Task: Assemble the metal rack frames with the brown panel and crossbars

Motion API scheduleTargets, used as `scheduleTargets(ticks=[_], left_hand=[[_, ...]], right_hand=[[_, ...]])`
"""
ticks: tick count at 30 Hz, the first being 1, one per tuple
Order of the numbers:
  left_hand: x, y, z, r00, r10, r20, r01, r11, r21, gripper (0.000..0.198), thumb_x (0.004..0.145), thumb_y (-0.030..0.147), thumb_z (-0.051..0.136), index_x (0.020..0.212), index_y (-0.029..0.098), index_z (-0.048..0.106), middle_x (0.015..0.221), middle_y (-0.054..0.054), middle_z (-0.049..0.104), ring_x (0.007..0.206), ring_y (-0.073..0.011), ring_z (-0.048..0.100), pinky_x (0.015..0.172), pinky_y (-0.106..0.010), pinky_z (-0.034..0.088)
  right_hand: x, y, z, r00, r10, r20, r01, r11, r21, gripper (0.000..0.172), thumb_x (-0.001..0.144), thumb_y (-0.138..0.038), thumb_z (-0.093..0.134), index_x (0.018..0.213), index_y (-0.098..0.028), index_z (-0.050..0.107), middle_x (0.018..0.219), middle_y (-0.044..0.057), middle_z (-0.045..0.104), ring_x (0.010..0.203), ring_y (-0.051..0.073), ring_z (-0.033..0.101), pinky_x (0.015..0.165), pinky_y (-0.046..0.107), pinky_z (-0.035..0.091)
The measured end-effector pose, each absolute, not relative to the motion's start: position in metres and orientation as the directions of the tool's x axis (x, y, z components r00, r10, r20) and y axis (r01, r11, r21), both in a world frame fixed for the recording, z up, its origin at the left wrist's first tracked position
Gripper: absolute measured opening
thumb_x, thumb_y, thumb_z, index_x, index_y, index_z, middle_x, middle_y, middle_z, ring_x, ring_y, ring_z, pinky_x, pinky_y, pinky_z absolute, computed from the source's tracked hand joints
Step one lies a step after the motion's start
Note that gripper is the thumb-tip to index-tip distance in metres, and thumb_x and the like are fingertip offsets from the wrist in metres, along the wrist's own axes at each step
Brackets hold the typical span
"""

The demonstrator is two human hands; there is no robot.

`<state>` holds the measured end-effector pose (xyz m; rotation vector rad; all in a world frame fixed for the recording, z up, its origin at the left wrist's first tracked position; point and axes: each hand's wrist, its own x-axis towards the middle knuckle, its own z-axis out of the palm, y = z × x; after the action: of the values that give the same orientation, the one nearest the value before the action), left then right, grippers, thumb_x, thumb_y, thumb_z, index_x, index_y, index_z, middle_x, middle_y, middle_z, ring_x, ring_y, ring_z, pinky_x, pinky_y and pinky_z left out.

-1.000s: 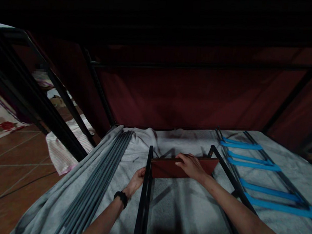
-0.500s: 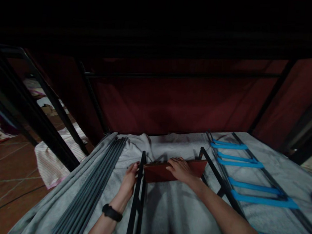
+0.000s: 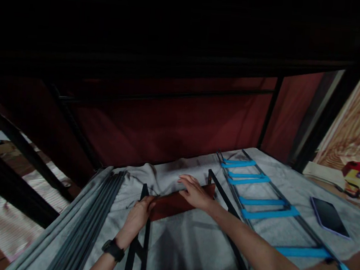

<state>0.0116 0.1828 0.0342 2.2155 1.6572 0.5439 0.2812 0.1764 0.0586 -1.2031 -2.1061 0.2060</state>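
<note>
A dark red fabric panel (image 3: 174, 204) is stretched between two black metal rods (image 3: 142, 232) of a frame that lies on a grey cloth (image 3: 189, 245). My left hand (image 3: 137, 217), with a black watch on its wrist, is closed round the left rod at the panel's left end. My right hand (image 3: 195, 192) lies flat on the panel's top edge, fingers stretched out and pointing left. The right rod (image 3: 224, 202) runs just beside that hand.
A bundle of grey rods (image 3: 90, 219) lies along the cloth's left edge. A black frame with blue straps (image 3: 256, 200) lies at the right, a dark tablet (image 3: 328, 216) beyond it. Dark red fabric walls on black poles (image 3: 168, 121) stand behind. Tiled floor shows at left.
The view has swung to the right, bringing the tablet and wood-grain surface into sight. My left hand has moved from beside the left rod onto it and closed round it. My right hand stays on the panel.
</note>
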Motion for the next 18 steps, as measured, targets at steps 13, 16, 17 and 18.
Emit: scheduleTargets(ticks=[13, 16, 17, 18], left_hand=[[0.013, 0.189, 0.037, 0.251, 0.959, 0.136, 0.776, -0.283, 0.563, 0.027, 0.084, 0.027, 0.05, 0.102, 0.017, 0.068, 0.108, -0.012, 0.071, 0.099, -0.0249, 0.066, 0.092, -0.033, 0.047], [0.012, 0.19, 0.036, 0.248, 0.957, 0.15, 0.77, -0.289, 0.569, 0.027, 0.083, 0.028, 0.051, 0.099, 0.017, 0.068, 0.107, -0.013, 0.071, 0.101, -0.0263, 0.066, 0.093, -0.034, 0.047], [0.011, 0.19, 0.035, 0.243, 0.958, 0.153, 0.768, -0.286, 0.573, 0.027, 0.082, 0.029, 0.051, 0.099, 0.017, 0.069, 0.107, -0.012, 0.071, 0.101, -0.0266, 0.066, 0.094, -0.035, 0.047], [0.011, 0.19, 0.034, 0.234, 0.96, 0.157, 0.765, -0.281, 0.579, 0.027, 0.082, 0.029, 0.052, 0.098, 0.017, 0.069, 0.107, -0.012, 0.071, 0.102, -0.0267, 0.066, 0.094, -0.035, 0.047]], right_hand=[[0.398, 0.151, 0.014, 0.093, 0.991, -0.097, 0.165, -0.112, -0.98, 0.042, 0.082, -0.024, 0.044, 0.123, -0.021, 0.053, 0.104, 0.008, 0.066, 0.085, 0.018, 0.065, 0.073, 0.037, 0.058], [0.39, 0.149, 0.013, 0.065, 0.99, -0.128, 0.038, -0.13, -0.991, 0.048, 0.082, -0.023, 0.046, 0.129, -0.023, 0.047, 0.104, 0.009, 0.062, 0.082, 0.017, 0.064, 0.068, 0.038, 0.06], [0.39, 0.149, 0.014, 0.062, 0.989, -0.136, 0.032, -0.139, -0.99, 0.048, 0.081, -0.022, 0.046, 0.129, -0.023, 0.046, 0.102, 0.008, 0.061, 0.081, 0.017, 0.064, 0.067, 0.037, 0.06], [0.39, 0.149, 0.016, 0.063, 0.987, -0.146, 0.032, -0.148, -0.988, 0.048, 0.081, -0.021, 0.046, 0.129, -0.023, 0.046, 0.101, 0.008, 0.061, 0.079, 0.016, 0.063, 0.065, 0.037, 0.061]])
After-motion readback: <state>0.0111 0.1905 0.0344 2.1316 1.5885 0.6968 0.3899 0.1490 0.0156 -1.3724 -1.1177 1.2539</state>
